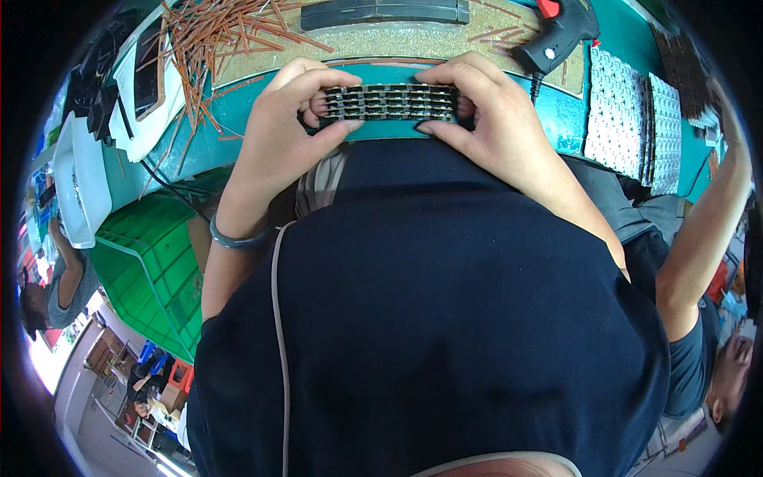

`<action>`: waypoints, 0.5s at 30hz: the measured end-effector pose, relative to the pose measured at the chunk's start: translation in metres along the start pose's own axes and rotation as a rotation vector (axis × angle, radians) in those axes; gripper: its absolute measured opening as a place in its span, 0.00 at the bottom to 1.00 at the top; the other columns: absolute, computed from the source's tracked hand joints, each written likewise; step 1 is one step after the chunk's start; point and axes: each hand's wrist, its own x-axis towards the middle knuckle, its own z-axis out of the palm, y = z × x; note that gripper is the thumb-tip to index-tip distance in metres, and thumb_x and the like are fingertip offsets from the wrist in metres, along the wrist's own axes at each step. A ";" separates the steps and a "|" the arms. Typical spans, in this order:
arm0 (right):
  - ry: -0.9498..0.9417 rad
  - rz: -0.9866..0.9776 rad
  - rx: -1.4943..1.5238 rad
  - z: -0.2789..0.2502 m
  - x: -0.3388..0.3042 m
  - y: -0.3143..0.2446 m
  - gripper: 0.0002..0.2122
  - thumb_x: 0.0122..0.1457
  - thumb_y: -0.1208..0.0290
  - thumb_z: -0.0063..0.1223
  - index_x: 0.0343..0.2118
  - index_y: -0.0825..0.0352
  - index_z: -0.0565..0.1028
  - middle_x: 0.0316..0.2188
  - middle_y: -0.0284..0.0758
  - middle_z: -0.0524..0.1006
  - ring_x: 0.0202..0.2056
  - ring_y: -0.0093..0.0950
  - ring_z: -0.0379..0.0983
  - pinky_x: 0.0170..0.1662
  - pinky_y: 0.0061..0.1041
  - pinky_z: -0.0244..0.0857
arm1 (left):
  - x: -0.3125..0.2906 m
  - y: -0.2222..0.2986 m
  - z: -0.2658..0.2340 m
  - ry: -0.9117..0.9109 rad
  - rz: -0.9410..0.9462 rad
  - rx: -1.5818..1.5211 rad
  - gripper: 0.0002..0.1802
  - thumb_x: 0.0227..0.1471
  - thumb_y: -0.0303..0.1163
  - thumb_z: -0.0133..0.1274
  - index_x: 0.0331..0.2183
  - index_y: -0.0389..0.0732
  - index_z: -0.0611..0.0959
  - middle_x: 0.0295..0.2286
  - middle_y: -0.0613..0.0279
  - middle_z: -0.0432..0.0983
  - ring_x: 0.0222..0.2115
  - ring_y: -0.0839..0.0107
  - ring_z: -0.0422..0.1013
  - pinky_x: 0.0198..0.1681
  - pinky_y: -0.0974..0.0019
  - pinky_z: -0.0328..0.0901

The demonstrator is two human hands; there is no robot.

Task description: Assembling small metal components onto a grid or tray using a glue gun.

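At the table's near edge, both my hands hold a compact stack of black strips (389,102) with shiny metallic bits along their edges. My left hand (306,103) grips the stack's left end, thumb below and index finger along the top. At the right end my right hand (481,103) pinches it the same way. The fingers behind the stack are partly hidden. Just beyond it lies a yellowish speckled board (397,44) on the green table, with a long black bar (385,13) across its far side.
Loose thin brown strips (230,32) are heaped at the upper left, near a white tray (147,91). A black pistol-shaped tool (556,40) with a cord lies upper right, beside stacked whitish patterned sheets (616,111). A green crate (151,270) stands lower left. A co-worker's arm (707,215) reaches in at right.
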 end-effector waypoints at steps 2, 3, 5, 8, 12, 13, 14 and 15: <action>-0.033 0.068 0.038 -0.001 0.000 0.000 0.19 0.40 0.74 0.64 0.38 0.63 0.72 0.31 0.35 0.71 0.30 0.33 0.72 0.33 0.27 0.67 | 0.000 0.001 0.001 0.005 -0.011 0.000 0.21 0.35 0.21 0.61 0.37 0.41 0.79 0.27 0.69 0.65 0.23 0.81 0.60 0.26 0.78 0.59; -0.046 0.081 0.034 -0.002 0.001 -0.001 0.18 0.40 0.75 0.63 0.38 0.63 0.72 0.31 0.35 0.71 0.29 0.32 0.72 0.34 0.26 0.67 | 0.000 0.002 0.001 0.013 -0.004 0.003 0.21 0.35 0.21 0.61 0.37 0.41 0.80 0.27 0.69 0.65 0.24 0.81 0.61 0.26 0.78 0.59; -0.048 0.084 0.042 -0.001 0.001 -0.001 0.18 0.40 0.76 0.63 0.38 0.64 0.72 0.31 0.35 0.71 0.29 0.32 0.71 0.34 0.26 0.67 | -0.002 0.002 0.001 0.018 -0.002 0.018 0.21 0.35 0.21 0.61 0.37 0.42 0.79 0.27 0.68 0.65 0.24 0.80 0.61 0.27 0.78 0.60; -0.037 0.081 0.046 -0.001 0.001 -0.001 0.18 0.40 0.76 0.62 0.37 0.64 0.72 0.31 0.34 0.71 0.28 0.30 0.70 0.33 0.25 0.66 | 0.000 0.002 0.002 0.017 0.024 0.031 0.21 0.35 0.21 0.61 0.37 0.42 0.79 0.27 0.68 0.65 0.24 0.80 0.61 0.27 0.78 0.60; -0.022 0.071 0.054 0.000 0.001 -0.001 0.18 0.39 0.77 0.62 0.37 0.64 0.73 0.31 0.34 0.71 0.27 0.29 0.69 0.31 0.23 0.65 | 0.000 0.006 0.003 0.014 0.053 0.062 0.20 0.35 0.21 0.61 0.36 0.42 0.78 0.27 0.68 0.66 0.24 0.80 0.61 0.27 0.78 0.59; -0.016 0.069 0.054 0.000 0.002 -0.001 0.18 0.39 0.77 0.62 0.37 0.64 0.73 0.31 0.34 0.71 0.27 0.28 0.69 0.31 0.23 0.65 | -0.001 0.006 0.004 0.027 0.058 0.060 0.20 0.35 0.21 0.61 0.36 0.42 0.78 0.27 0.68 0.66 0.24 0.80 0.61 0.26 0.78 0.59; -0.011 0.067 0.054 0.000 0.002 -0.001 0.18 0.39 0.77 0.62 0.37 0.64 0.73 0.30 0.33 0.70 0.27 0.28 0.69 0.31 0.23 0.65 | -0.001 0.006 0.004 0.039 0.063 0.057 0.20 0.35 0.20 0.60 0.36 0.42 0.78 0.27 0.68 0.66 0.24 0.80 0.60 0.26 0.78 0.59; -0.006 0.064 0.055 0.000 0.003 -0.001 0.18 0.39 0.77 0.62 0.37 0.64 0.73 0.30 0.33 0.70 0.26 0.27 0.68 0.30 0.22 0.64 | -0.001 0.007 0.004 0.037 0.065 0.056 0.20 0.35 0.20 0.60 0.36 0.42 0.78 0.27 0.68 0.66 0.24 0.80 0.60 0.26 0.78 0.59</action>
